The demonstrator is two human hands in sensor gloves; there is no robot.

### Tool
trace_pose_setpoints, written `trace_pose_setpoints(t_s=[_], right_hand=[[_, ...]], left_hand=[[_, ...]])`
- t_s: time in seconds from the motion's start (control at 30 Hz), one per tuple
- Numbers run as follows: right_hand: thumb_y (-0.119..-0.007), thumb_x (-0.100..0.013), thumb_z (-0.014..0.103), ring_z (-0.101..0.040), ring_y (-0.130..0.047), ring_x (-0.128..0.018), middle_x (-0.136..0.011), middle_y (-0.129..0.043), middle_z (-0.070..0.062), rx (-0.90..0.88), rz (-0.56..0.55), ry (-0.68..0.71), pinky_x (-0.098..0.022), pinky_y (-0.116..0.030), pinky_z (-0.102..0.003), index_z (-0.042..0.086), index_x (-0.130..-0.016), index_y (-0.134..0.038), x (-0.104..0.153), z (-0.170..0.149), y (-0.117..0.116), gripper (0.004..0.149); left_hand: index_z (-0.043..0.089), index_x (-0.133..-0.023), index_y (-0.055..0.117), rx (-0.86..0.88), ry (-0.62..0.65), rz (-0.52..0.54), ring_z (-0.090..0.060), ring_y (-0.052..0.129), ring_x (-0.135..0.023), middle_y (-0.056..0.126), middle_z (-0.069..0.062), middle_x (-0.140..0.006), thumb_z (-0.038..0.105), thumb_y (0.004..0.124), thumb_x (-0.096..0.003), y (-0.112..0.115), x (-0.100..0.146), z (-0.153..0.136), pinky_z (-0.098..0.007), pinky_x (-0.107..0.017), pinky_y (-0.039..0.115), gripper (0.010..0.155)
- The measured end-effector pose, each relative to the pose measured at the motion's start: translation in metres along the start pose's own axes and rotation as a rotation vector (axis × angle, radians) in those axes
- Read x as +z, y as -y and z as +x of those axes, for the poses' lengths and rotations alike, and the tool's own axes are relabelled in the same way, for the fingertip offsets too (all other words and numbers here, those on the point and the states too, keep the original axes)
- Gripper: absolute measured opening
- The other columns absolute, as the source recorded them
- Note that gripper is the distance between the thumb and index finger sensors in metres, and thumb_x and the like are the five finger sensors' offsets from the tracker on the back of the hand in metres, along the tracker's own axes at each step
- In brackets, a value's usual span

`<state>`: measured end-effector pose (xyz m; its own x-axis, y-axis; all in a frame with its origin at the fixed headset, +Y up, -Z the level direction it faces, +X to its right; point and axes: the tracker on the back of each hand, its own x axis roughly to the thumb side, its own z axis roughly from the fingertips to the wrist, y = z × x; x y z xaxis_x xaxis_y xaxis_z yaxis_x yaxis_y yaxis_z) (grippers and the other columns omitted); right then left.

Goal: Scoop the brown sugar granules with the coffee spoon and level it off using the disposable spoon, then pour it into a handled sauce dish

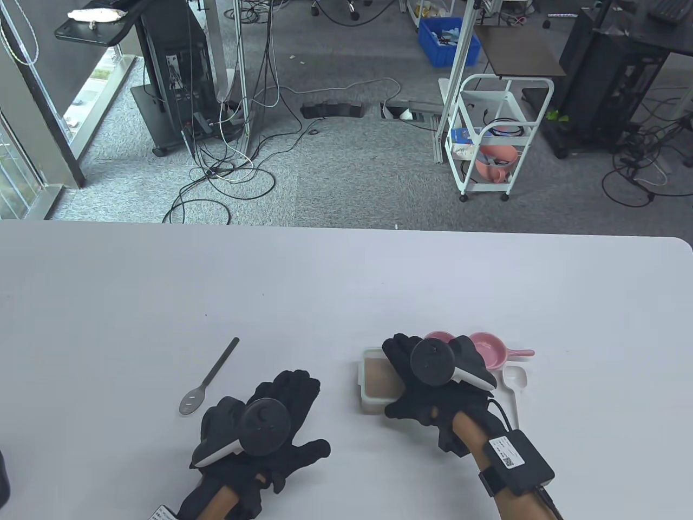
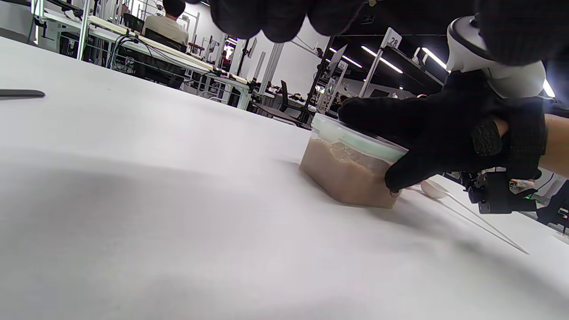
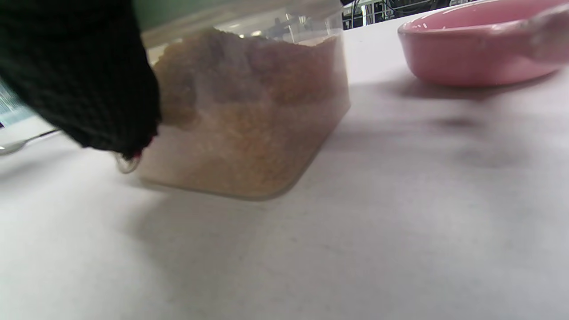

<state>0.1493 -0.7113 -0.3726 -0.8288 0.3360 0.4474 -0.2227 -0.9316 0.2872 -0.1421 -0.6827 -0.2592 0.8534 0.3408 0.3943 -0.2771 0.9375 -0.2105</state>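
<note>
Left hand (image 1: 260, 428) spread flat, empty; right hand (image 1: 433, 379) grips sugar container (image 1: 373, 379).

On the white desk (image 1: 346, 292), the right hand (image 1: 433, 379) lies over the near-right part of a clear container of brown sugar (image 1: 376, 379), fingers draped across its top. Just behind it sit two pink handled sauce dishes (image 1: 490, 349), with a white disposable spoon (image 1: 514, 382) beside the wrist. The left hand (image 1: 265, 428) rests flat with fingers spread, near a metal coffee spoon (image 1: 208, 379) lying to its left.
</note>
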Motion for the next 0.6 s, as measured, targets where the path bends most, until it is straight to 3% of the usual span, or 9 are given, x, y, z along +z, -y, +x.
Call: trace_pose_setpoints(t_s=[0.33,0.6], right_hand=[[-0.104,-0.033,0.054,-0.043,-0.035,-0.109,-0.117,-0.030,-0.013,-0.048,-0.046,0.099,-0.078,-0.019,-0.055,0.019,-0.111,-0.035,0.033,0.033,0.009,0.110],[-0.103,-0.033,0.055,-0.044,-0.036,-0.108,-0.117,-0.031,-0.014,-0.045,0.006,0.165,-0.077,-0.020,-0.056,0.018,-0.111,-0.036,0.064,0.068,-0.019,0.110]], left_hand=[[0.030,-0.116,0.033,-0.004,-0.009,0.008,-0.031,0.043,-0.119,0.035,0.001,-0.124,0.083,0.061,-0.0385,-0.001,0.000,0.000,-0.048,-0.084,0.038,0.098],[0.030,-0.116,0.033,-0.008,-0.010,0.015,-0.031,0.043,-0.119,0.036,0.001,-0.124,0.083,0.061,-0.0387,-0.001,-0.001,0.001,-0.048,-0.083,0.039,0.098]])
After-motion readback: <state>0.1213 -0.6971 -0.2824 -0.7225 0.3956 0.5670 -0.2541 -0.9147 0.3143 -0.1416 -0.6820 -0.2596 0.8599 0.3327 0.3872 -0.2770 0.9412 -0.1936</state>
